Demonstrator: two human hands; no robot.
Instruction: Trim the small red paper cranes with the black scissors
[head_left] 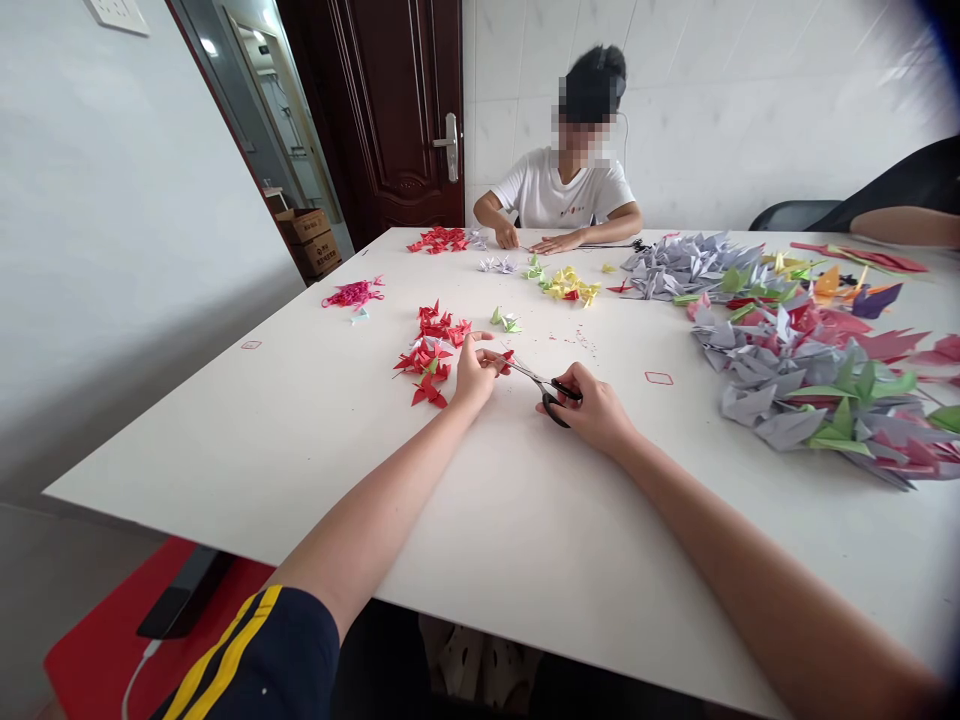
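Note:
My left hand (474, 372) pinches a small red folded-paper piece (508, 360) above the white table (315, 500). In my right hand (600, 412) is a pair of scissors (556, 402) with black handles, the fingers in the loops. The metal blades point left and reach the red piece at my left fingertips; whether they touch it I cannot tell. Just left of my left hand lies a pile of red origami cranes (429, 392), with a few white and green ones among them. Tiny red paper scraps (585, 340) are scattered beyond the scissors.
Large heaps of grey, pink and green paper cranes (795, 390) cover the right side. Yellow cranes (571, 286), green cranes (506, 320) and a pink bundle (354, 293) lie farther off. Across the table sits a person in a white shirt (547, 185), hands on the tabletop.

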